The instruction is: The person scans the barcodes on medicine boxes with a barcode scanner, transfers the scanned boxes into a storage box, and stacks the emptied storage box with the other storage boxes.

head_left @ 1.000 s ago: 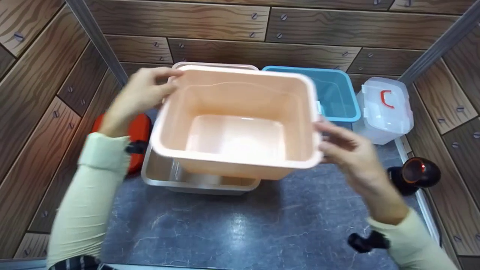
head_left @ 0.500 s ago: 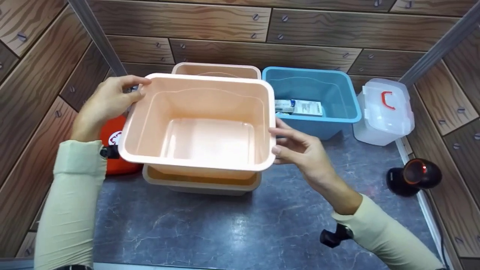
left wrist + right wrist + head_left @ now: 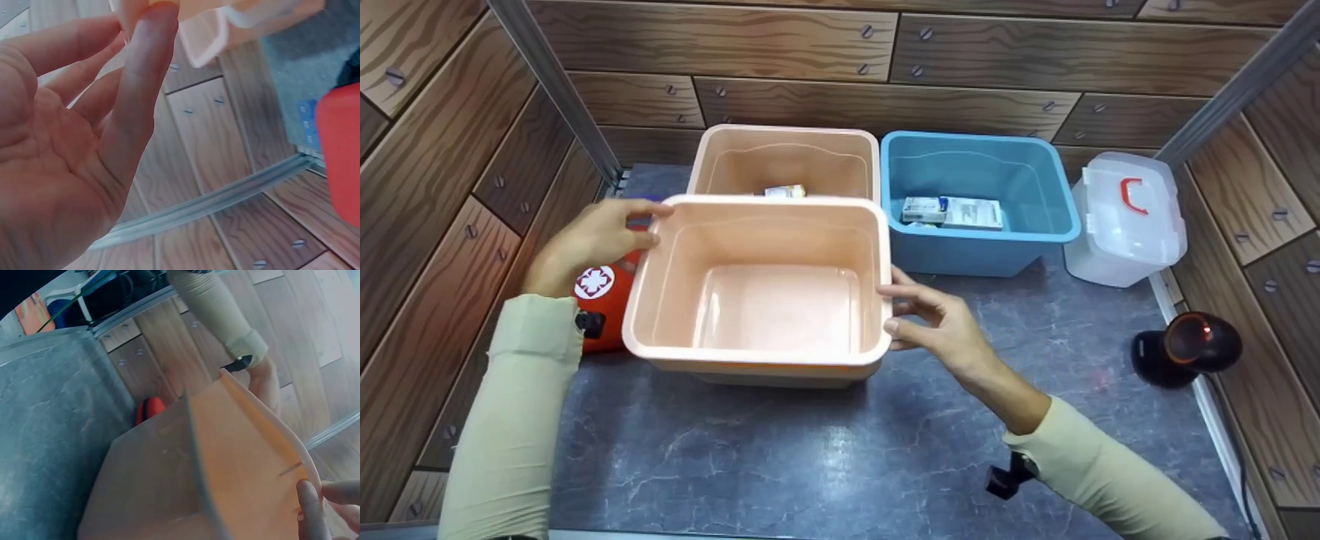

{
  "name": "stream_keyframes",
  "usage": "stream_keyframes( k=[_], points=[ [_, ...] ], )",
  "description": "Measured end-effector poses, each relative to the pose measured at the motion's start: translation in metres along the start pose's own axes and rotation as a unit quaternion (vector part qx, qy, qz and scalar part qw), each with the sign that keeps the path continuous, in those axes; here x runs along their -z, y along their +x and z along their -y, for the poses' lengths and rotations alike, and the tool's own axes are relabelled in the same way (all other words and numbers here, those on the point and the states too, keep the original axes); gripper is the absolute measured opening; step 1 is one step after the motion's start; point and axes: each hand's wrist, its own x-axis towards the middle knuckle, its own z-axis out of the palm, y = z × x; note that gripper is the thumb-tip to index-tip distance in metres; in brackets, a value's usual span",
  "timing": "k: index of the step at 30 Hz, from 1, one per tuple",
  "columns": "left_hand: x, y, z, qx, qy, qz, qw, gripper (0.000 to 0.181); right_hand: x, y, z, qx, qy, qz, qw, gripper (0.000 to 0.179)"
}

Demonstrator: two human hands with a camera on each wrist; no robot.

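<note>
A peach plastic bin (image 3: 776, 307) is held by its rim at both ends, and nothing lies in it. My left hand (image 3: 596, 240) pinches its left rim near the far corner, thumb and fingers also showing in the left wrist view. At the right end my right hand (image 3: 941, 322) grips the rim between thumb and fingers. Directly beneath is a second bin (image 3: 152, 472), its rim around the lower part of the peach bin in the right wrist view. From the head view mostly its front wall (image 3: 780, 379) shows; how deep the upper bin sits is hidden.
Behind stands another peach bin (image 3: 784, 161) with a small box (image 3: 785, 191). Right of it, a blue bin (image 3: 982, 255) holds several small boxes. A clear lidded box (image 3: 1132, 217), a black device (image 3: 1192, 349) and a red case (image 3: 604, 289) stand near the side walls.
Both hands have brought the held bin left, then down and nearer over the lower bin. The back peach bin and its small box have come into view.
</note>
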Motion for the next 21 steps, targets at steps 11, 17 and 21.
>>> stream_keyframes(
  k=[11, 17, 21],
  points=[
    [-0.021, 0.011, 0.026, 0.033, -0.043, 0.035, 0.9979, 0.055, -0.001, 0.008, -0.035, -0.004, -0.057, 0.048, 0.9972, 0.049],
    [-0.027, 0.013, 0.026, 0.052, -0.059, 0.031, 0.9964, 0.054, 0.001, 0.009, -0.035, -0.003, -0.070, 0.053, 0.9962, 0.049],
    [-0.026, 0.015, 0.023, 0.047, -0.039, 0.027, 0.9978, 0.052, 0.007, 0.011, -0.034, -0.007, -0.080, 0.046, 0.9957, 0.049]
  ],
)
